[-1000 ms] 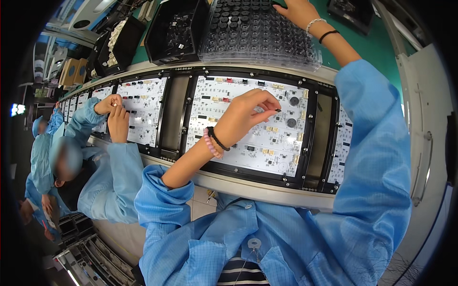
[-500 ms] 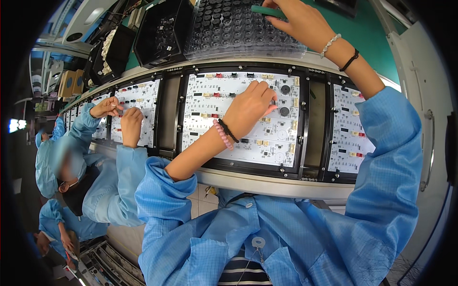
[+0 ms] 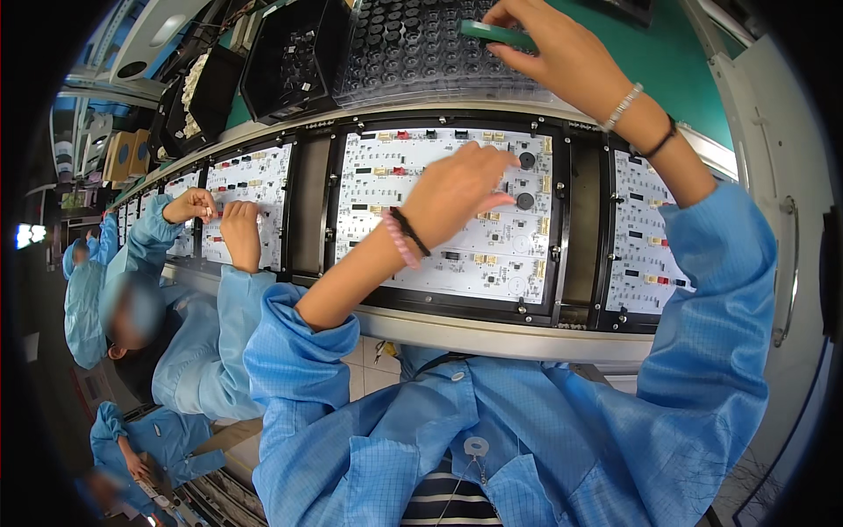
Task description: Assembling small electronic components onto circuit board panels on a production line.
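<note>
A white circuit board (image 3: 395, 224) lies in a black frame in front of me. My left hand (image 3: 461, 189) hovers over its middle, slightly smeared, with thumb and bent forefinger apart and nothing visible between them. Close to its fingertips, two round black buzzers (image 3: 525, 201) sit on the board's right side. At the upper right, my right hand (image 3: 553, 48) is closed on a slim green strip-shaped tool (image 3: 496, 33), its exact kind unclear. That hand is above a clear plastic tray (image 3: 421, 75), which holds several round black parts in its left pockets.
More framed boards stand in line, one to the right (image 3: 641, 228) and one to the left (image 3: 250, 193). A co-worker's hands (image 3: 235, 230) work over the left board. Behind are a black bin (image 3: 294, 66) of small parts and a bin of white pieces (image 3: 195, 92).
My left hand has shifted slightly left, its forefinger and thumb straighter. My right hand has moved slightly right and down, the green tool tilting. The co-worker's hands have come together.
</note>
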{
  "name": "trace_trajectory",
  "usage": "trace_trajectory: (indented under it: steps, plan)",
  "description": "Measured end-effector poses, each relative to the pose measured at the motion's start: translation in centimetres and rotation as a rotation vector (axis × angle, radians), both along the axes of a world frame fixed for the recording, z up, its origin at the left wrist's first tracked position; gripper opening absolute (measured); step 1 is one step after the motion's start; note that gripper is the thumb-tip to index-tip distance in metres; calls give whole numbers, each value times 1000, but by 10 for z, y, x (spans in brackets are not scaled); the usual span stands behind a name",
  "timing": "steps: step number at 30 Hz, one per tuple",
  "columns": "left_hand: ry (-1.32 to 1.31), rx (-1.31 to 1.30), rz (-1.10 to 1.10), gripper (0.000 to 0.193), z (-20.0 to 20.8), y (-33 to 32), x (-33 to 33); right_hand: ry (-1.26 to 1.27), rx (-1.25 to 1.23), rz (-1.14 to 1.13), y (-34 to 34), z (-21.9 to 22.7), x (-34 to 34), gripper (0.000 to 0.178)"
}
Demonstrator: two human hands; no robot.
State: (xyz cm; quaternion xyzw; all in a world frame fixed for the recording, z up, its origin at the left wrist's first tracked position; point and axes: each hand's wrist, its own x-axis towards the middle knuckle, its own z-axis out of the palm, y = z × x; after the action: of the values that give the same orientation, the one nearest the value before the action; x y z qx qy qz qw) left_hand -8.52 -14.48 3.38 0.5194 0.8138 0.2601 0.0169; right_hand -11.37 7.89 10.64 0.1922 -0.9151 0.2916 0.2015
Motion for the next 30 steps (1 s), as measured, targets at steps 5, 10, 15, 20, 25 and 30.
trace_trajectory:
  steps: [5, 10, 15, 20, 25, 30]
  plan:
    - [67, 267, 416, 18, 52, -43, -87, -130, -86, 17, 6, -15, 46, 31]
    - [621, 49, 742, 18, 28, -171, -242, -364, 18, 161, -26, -13, 92, 31]
    - [259, -486, 744, 22, -21, -182, -290, -576, 114, 140, -33, -21, 105, 30]
    - [145, -393, 756, 25, -12, -185, -290, -704, 156, 81, -45, -32, 131, 31]
    - [194, -323, 796, 21, -2, -176, -275, -697, 166, -15, -49, -54, 155, 32]
    - [124, 120, 757, 10, 6, -164, -248, -632, 84, -31, -53, -64, 162, 32]
